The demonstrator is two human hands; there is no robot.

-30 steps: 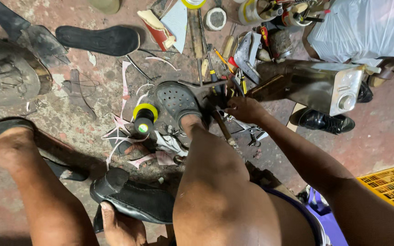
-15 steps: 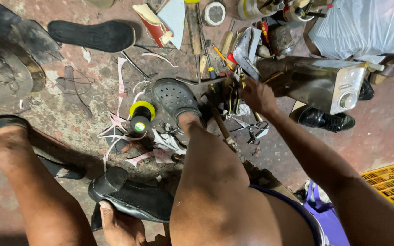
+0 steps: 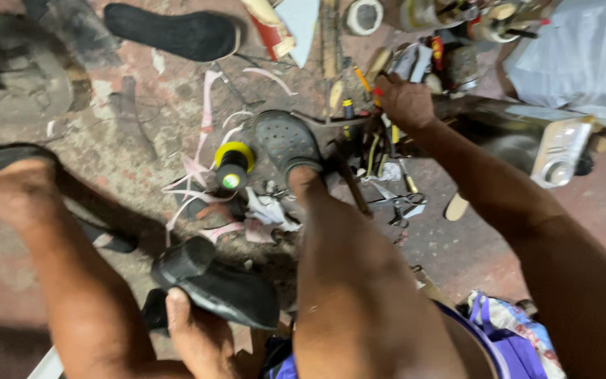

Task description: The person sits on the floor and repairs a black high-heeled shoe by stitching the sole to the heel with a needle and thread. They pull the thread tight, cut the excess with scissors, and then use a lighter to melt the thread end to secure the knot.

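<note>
— Now, where do we have our hands?

— Our left hand (image 3: 201, 337) sits at the lower middle of the frame, fingers wrapped around a black shoe (image 3: 212, 284), heel end pointing up and left. It is clamped on it. Our right hand (image 3: 405, 102) is stretched to the upper middle, down among a pile of hand tools (image 3: 369, 140); whether its fingers have closed on anything we cannot tell, since the back of the hand hides them.

— And around them?

— Between the hands our right leg runs up the frame, the foot in a grey perforated clog (image 3: 285, 140). Just left of the clog stands a black bottle with a yellow ring (image 3: 231, 165), with pale scraps (image 3: 201, 175) strewn near it. Scissors (image 3: 405, 205) lie right of the leg. A black insole (image 3: 177, 31) lies at the upper left, a roll of tape (image 3: 364, 15) at the top, a metal box (image 3: 527, 137) to the right.

— What could go wrong?

— We judge the reach is the risk: fishing blind in a crowded heap, we may catch a blade or knock tools over. The shoe, held one-handed low at the frame's edge, could slip, and the bottle beside our foot could tip if the leg shifts.
</note>
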